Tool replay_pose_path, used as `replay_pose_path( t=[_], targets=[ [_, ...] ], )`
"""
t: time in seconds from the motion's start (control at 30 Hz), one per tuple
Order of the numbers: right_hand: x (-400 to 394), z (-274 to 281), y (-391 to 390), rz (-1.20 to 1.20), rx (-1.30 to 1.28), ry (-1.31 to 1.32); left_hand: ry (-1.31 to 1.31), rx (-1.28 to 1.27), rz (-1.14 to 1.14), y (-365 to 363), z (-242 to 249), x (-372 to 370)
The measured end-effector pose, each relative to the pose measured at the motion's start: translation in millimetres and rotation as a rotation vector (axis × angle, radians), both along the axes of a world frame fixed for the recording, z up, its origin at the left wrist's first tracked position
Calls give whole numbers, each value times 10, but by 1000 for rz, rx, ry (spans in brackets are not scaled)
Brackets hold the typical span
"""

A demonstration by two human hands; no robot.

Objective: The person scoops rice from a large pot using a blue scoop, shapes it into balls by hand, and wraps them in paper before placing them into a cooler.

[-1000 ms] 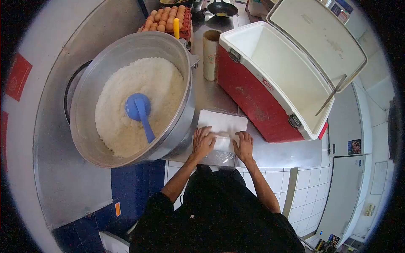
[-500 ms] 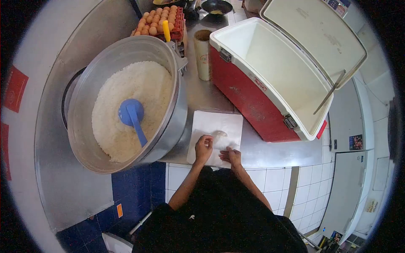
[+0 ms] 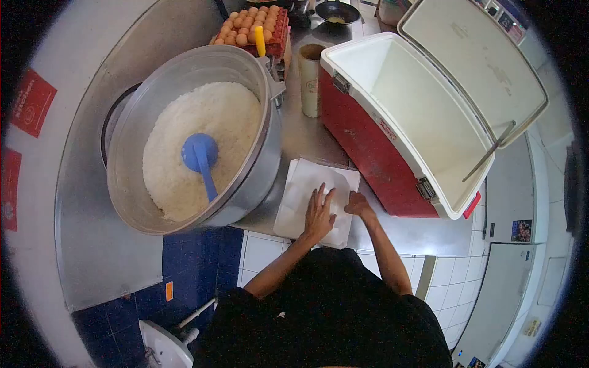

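A stack of white paper sheets (image 3: 300, 184) lies on the steel counter close to my body. My left hand (image 3: 319, 214) rests on it, fingers stretched out and spread over the top sheet. At the right edge of the paper, my right hand (image 3: 359, 205) is closed with its fingers curled in. Whatever those fingers may hold is hidden. To the left stands a large metal pot (image 3: 245, 184) of white rice (image 3: 230, 110), with a blue scoop (image 3: 200, 153) lying on the rice.
A red and white cooler box (image 3: 374, 147) stands open at the right. Behind the paper is an upright roll (image 3: 311, 86). Eggs (image 3: 248, 24) sit in a red tray by a yellow handle (image 3: 260, 42). A black pan (image 3: 337, 11) is at the back of the steel counter (image 3: 423, 236).
My left hand went from fingers bunched to spread flat on the paper. My right hand moved up and right and closed. A small translucent thing on the paper no longer shows. The view shifted slightly.
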State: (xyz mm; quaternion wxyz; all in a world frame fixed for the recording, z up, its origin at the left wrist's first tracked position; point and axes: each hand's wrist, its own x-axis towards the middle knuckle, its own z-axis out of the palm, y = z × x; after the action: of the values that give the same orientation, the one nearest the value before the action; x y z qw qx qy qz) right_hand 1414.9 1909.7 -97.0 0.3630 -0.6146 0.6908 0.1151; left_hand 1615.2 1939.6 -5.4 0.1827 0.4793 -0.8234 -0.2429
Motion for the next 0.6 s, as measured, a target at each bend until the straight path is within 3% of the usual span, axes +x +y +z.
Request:
replay_pose_path(
  t=[0.03, 0.1, 0.13, 0.23, 0.27, 0.3, 0.37, 0.4, 0.5, 0.6],
  targets=[
    [7, 35, -55, 5, 0, -1, -1, 0, 5, -10, -15, -1],
    [5, 300, -101, 68, -458, -87, -75, 138, -2, -63, -16, -48],
    [148, 724, -159, -73, -450, -217, 34, 114, -6, -102, 2, -24],
    [309, 1057, -65, -162, -473, -317, 266, -93, -23, -325, 147, 115],
    [399, 954, 117, -176, -668, -430, 190, -203, -25, -435, 235, 190],
    [463, 984, 308, -74, -702, -418, 191, -198, -16, -542, 213, 275],
    [640, 1059, 674, 25, -800, -396, -130, -268, -156, -669, 92, 476],
    [686, 970, 808, 20, -854, -427, -108, -114, -180, -683, 64, 572],
    [726, 673, 1046, -71, -845, -364, 134, -42, -234, -495, -320, 920],
    [777, 395, 1156, -212, -841, -418, 161, 46, -259, -282, -713, 1149]
  ],
)
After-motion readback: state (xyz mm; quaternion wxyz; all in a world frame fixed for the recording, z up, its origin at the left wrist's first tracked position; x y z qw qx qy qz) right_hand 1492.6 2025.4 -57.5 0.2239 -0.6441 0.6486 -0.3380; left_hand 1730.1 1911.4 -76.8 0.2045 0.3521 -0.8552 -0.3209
